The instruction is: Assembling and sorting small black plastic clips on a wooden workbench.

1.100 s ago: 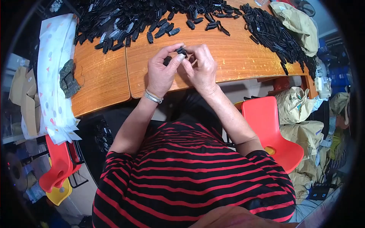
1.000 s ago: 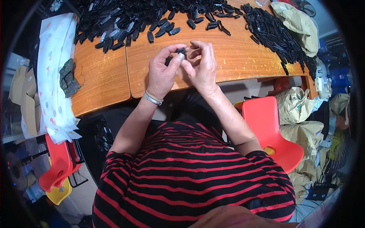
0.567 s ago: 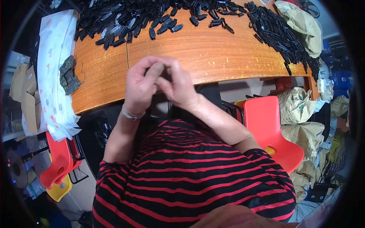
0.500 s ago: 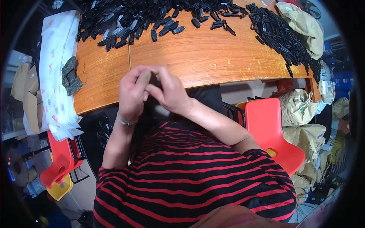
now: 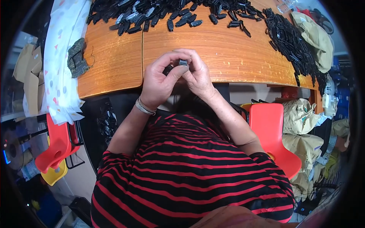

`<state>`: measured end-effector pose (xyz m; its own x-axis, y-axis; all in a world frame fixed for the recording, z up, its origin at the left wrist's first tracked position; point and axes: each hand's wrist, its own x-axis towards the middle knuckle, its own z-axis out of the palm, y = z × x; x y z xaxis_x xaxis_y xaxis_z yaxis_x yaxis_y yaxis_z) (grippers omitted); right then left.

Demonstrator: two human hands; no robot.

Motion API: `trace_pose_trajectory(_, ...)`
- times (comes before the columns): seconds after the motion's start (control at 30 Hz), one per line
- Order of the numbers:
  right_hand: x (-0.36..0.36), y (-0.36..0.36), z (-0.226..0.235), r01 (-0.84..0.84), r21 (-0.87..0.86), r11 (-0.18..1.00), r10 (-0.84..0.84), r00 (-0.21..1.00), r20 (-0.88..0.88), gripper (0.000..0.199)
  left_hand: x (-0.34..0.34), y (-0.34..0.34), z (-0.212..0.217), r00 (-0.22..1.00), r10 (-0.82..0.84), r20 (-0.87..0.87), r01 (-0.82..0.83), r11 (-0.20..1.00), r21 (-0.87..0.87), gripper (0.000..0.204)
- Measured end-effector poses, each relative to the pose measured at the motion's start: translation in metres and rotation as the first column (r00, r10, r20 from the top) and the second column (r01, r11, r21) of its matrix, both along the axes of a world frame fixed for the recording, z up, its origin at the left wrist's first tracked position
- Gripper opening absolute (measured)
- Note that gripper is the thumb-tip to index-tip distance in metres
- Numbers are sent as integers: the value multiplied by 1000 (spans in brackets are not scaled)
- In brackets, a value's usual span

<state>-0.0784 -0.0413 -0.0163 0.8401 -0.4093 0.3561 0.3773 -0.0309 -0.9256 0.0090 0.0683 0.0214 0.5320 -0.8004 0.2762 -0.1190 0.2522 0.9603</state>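
My left hand (image 5: 161, 78) and my right hand (image 5: 199, 76) meet above the near edge of the wooden table (image 5: 235, 60). Between their fingertips is a small black plastic part (image 5: 183, 62), its end showing past the left thumb. Fingers of both hands curl around it, so most of its shape is hidden. Another dark bit shows inside the curl of the left fingers; whether it belongs to the same part I cannot tell. At the far side lies a heap of similar black oval plastic pieces (image 5: 171, 25), several of them loose along its front.
Long thin black strips (image 5: 292, 49) are piled at the table's right, beside a brown paper sack (image 5: 313, 41). At left are a dark knitted glove (image 5: 77, 59) and a white patterned sheet (image 5: 62, 64). Red chairs (image 5: 267, 121) stand by the table, with paper bags (image 5: 300, 114) at right.
Both hands have shifted right and slightly farther over the table. The black part's end now shows between the fingertips, where the fingers covered it before. The whole view has shifted a little.
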Motion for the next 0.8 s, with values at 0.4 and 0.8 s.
trace_pose_trajectory(0.4,-5,-25,2,-88,-649,756,-34,984,-173,28,59,138,-4,952,299,-64,-225,827,516,20)
trace_pose_trajectory(0.8,-3,-215,8,219,-929,298,-878,446,-177,29,84,133,3,670,285,685,-646,678,351,10)
